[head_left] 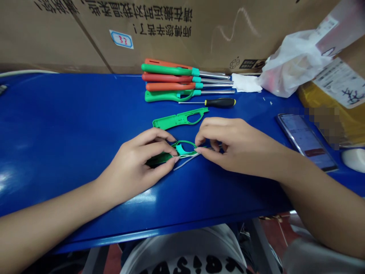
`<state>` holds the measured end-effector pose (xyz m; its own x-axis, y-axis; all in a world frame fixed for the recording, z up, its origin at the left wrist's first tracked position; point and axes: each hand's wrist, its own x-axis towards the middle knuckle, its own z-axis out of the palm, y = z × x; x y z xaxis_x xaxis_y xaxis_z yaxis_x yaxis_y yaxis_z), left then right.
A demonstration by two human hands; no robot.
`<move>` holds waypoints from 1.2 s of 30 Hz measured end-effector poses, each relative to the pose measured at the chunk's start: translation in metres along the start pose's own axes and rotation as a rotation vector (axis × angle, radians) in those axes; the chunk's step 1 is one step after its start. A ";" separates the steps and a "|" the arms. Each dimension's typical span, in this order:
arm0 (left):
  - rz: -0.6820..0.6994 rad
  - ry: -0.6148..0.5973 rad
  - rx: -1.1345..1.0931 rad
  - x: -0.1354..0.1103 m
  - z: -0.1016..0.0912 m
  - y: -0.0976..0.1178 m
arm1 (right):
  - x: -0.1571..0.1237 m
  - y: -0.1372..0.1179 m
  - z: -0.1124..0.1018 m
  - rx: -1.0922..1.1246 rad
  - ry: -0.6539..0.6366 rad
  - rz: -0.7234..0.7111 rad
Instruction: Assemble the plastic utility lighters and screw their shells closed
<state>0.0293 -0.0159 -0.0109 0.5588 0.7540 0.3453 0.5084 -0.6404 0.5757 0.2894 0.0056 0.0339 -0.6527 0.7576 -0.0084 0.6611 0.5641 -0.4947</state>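
Observation:
Between my hands on the blue table lies a green lighter casing half (159,158) with a teal trigger (180,148) in it. My left hand (139,156) is closed around its handle end, thumb and fingertips near the trigger. My right hand (228,142) pinches at its front end, where a thin pale wire (185,163) runs out along the casing; what exactly the fingertips grip there is partly hidden. Just beyond my hands rests the other green casing half (171,121), its hollow inside facing up.
Several long-necked lighters (171,86), green and red-orange, lie in a row behind a screwdriver (221,102). White tissue (246,83) touches their tips. A phone (306,140), plastic bag (288,62) and yellow-wrapped parcel (313,97) sit to the right. A cardboard box (159,45) stands along the back.

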 end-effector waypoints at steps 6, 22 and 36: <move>0.014 -0.013 -0.017 0.000 -0.001 -0.001 | 0.001 -0.006 0.011 -0.063 -0.059 -0.038; 0.050 0.005 -0.036 0.001 0.001 -0.002 | 0.000 -0.002 0.013 -0.218 -0.014 -0.186; 0.067 -0.015 -0.045 0.000 0.000 -0.004 | 0.001 -0.003 0.014 -0.462 -0.031 -0.359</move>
<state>0.0271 -0.0136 -0.0132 0.6008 0.7071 0.3728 0.4399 -0.6819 0.5845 0.2820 -0.0002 0.0237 -0.8713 0.4869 0.0607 0.4853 0.8734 -0.0408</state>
